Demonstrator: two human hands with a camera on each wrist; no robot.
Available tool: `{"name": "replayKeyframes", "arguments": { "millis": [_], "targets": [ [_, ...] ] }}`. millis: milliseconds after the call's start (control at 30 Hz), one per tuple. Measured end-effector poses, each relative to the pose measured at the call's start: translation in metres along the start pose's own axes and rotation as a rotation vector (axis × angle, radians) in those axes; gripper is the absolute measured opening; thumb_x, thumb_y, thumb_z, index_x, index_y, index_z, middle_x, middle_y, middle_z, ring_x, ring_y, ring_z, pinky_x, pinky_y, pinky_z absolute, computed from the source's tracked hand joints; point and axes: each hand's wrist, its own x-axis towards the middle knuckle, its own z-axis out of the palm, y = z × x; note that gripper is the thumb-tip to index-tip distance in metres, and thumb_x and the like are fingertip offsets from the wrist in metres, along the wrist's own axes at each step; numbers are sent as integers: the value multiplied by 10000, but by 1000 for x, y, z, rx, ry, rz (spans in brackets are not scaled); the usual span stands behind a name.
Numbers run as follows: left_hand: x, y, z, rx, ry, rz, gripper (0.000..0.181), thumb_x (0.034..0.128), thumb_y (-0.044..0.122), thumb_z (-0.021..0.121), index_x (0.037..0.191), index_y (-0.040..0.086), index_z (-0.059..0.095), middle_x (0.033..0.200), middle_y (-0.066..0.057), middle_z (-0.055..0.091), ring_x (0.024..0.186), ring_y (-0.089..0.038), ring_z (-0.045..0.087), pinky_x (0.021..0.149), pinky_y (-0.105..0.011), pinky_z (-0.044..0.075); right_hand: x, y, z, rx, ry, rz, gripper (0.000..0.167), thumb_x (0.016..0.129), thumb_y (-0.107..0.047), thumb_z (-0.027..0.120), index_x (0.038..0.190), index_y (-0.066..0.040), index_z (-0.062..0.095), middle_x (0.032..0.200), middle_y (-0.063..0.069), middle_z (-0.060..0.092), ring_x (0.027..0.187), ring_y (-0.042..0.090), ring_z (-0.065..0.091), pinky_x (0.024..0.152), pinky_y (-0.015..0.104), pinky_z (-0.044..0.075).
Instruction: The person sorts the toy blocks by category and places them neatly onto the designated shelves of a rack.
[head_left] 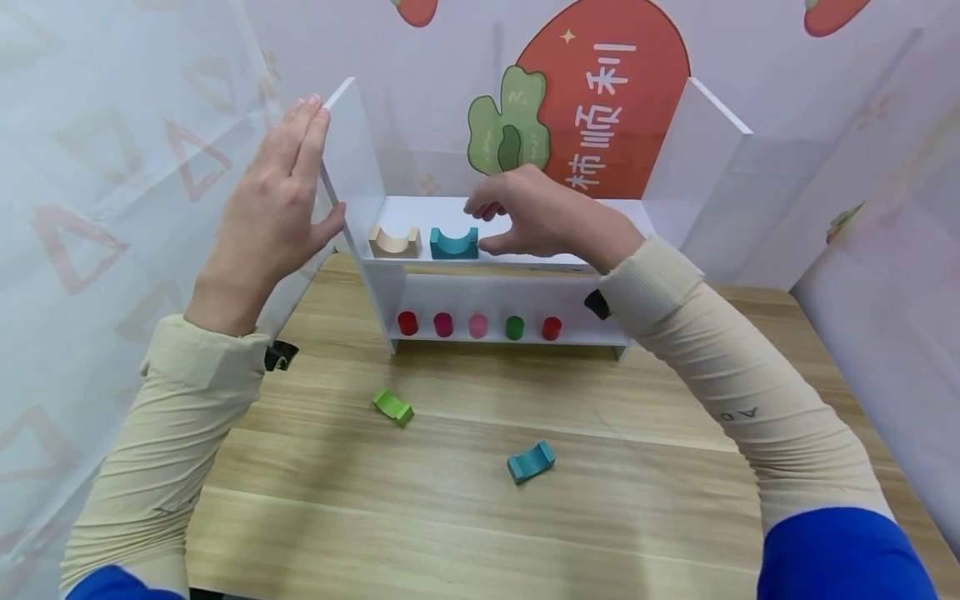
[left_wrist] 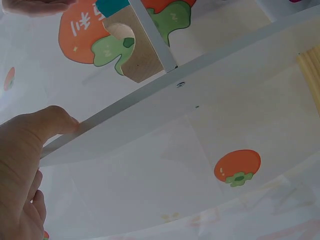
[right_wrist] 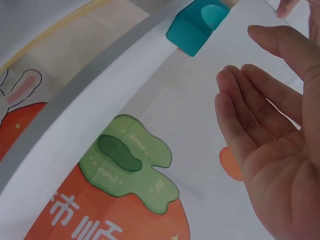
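A white shelf unit (head_left: 517,300) stands on the table, and its left side panel (left_wrist: 145,150) lies between the thumb and fingers of my left hand (head_left: 273,187). My left fingers point upward along the panel, thumb at its front edge. On the upper board sit a plain wooden block (head_left: 395,244) and a teal block (head_left: 454,245), each with a curved notch facing up. Just right of the teal block hovers my right hand (head_left: 543,212), holding nothing. In the right wrist view, a gap shows between thumb and bent fingers, with the teal block (right_wrist: 195,30) beyond.
Several coloured cylinders, among them a green one (head_left: 514,327), line the lower board. On the tabletop lie a lime green notched block (head_left: 393,407) and another teal one (head_left: 531,462). The shelf's right panel (head_left: 697,158) rises beyond my right forearm. Printed sheeting covers the surrounding walls.
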Motion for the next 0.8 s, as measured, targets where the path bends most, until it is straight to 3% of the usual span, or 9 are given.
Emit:
{"name": "replayKeyframes", "arguments": {
  "millis": [333, 500, 800],
  "targets": [
    [0, 0, 1, -22, 19, 4, 906, 868, 38, 732, 1646, -25, 272, 1732, -193, 297, 1618, -365, 288, 1371, -387, 224, -52, -6, 25, 111, 97, 28, 481, 901, -222, 843, 1334, -55, 720, 1269, 111, 761, 1153, 253, 738, 1049, 435, 624],
    [0, -1, 1, -26, 26, 3, 919, 858, 41, 748, 1644, -29, 276, 1728, -198, 302, 1617, -368, 290, 1374, -382, 217, -75, -8, 49, 174, 110, 95, 483, 891, -223, 859, 1328, -65, 726, 1263, 94, 762, 1113, 218, 745, 1013, 399, 643],
    [0, -1, 2, -32, 30, 6, 913, 856, 40, 746, 1640, -32, 283, 1727, -197, 306, 1616, -368, 293, 1373, -383, 221, -118, -7, 105, 236, 162, 140, 436, 882, -228, 870, 1279, -98, 748, 1167, 40, 784, 1025, 172, 741, 907, 360, 670]
  ]
}}
